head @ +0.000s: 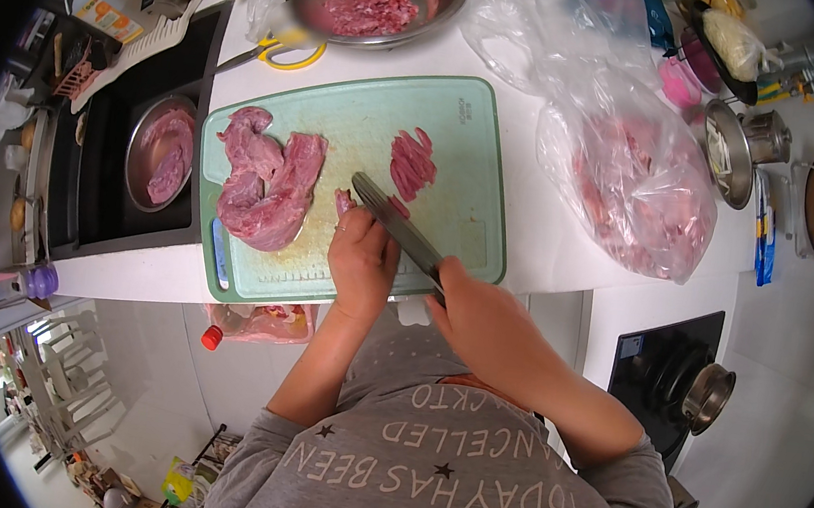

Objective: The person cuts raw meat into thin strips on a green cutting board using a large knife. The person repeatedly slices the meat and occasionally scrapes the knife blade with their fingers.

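Observation:
On the green cutting board [461,110] my left hand [362,260] presses down a small piece of raw meat [343,202], fingers curled over it. My right hand [482,323] grips a kitchen knife [402,231] whose dark blade lies slantwise beside my left fingertips. A thin strip of meat shows at the blade's far side. Cut meat strips [413,164] form a small pile farther up the board, right of the knife tip. Large pieces of raw meat [268,185] rest on the board's left part. The underside of my left hand and the knife's handle are hidden.
A steel bowl of minced meat [371,10] and yellow-handled scissors [290,54] lie beyond the board. At left, the dark sink [108,167] holds a metal bowl with meat [166,155]. A plastic bag of meat [639,198] stands at right, near a bowl of white pieces [724,151].

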Available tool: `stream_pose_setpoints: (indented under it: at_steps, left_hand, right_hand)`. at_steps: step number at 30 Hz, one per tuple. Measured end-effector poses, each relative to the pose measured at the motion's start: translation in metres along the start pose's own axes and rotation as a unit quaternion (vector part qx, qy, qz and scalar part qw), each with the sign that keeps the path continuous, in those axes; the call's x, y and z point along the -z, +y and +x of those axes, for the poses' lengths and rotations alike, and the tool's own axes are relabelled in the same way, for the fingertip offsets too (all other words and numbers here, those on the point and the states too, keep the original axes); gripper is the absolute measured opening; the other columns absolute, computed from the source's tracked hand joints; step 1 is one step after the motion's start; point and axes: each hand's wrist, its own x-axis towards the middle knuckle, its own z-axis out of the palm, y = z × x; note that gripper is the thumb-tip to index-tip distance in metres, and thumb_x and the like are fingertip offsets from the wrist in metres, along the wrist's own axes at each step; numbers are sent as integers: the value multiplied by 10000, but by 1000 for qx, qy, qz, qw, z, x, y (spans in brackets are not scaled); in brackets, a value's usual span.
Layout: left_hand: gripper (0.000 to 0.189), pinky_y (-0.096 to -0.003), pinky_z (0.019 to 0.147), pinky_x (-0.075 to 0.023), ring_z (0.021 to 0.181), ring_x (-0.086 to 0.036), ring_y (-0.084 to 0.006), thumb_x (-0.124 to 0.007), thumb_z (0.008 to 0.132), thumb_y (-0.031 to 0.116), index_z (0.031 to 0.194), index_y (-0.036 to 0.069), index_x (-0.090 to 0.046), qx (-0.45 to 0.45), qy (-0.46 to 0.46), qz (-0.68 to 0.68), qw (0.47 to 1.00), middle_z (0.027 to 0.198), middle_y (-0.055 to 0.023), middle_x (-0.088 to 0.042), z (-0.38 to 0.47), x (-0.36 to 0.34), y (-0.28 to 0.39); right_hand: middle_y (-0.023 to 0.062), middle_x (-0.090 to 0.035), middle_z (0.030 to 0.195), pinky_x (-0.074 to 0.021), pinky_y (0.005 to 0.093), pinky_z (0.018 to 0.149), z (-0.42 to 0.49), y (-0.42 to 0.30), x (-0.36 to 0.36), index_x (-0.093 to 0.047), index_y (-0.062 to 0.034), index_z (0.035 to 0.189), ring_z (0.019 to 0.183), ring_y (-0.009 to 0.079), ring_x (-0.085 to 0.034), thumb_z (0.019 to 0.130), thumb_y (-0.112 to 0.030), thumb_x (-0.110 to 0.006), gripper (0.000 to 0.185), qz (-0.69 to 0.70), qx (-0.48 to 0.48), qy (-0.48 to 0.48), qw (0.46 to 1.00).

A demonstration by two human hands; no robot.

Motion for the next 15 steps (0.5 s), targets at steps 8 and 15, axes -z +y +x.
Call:
stream_pose_setpoints:
  at_steps: [8, 15]
  left_hand:
    - [172, -411, 729, -512, 839, -613, -321, -686, 693, -64, 839, 10, -632, -8, 18, -2, 1000, 924, -108, -623, -1, -1, -2]
    - [206, -374, 698, -515, 821, -638, -302, -702, 725, -84, 892, 11, -627, 61, 48, -64, 995, 961, -109, -646, -3, -3, 3]
  right_hand:
    - [232, -613, 782, -457, 508, 655, 52, 12, -16, -458, 22, 1111, 748, 453, -607, 955, -188, -571, 285, 57, 86, 68, 992]
    - [250, -640, 796, -464, 521, 667, 20, 13, 0, -491, 15, 1077, 780, 459, -624, 962, -220, -567, 273, 91, 51, 83, 991]
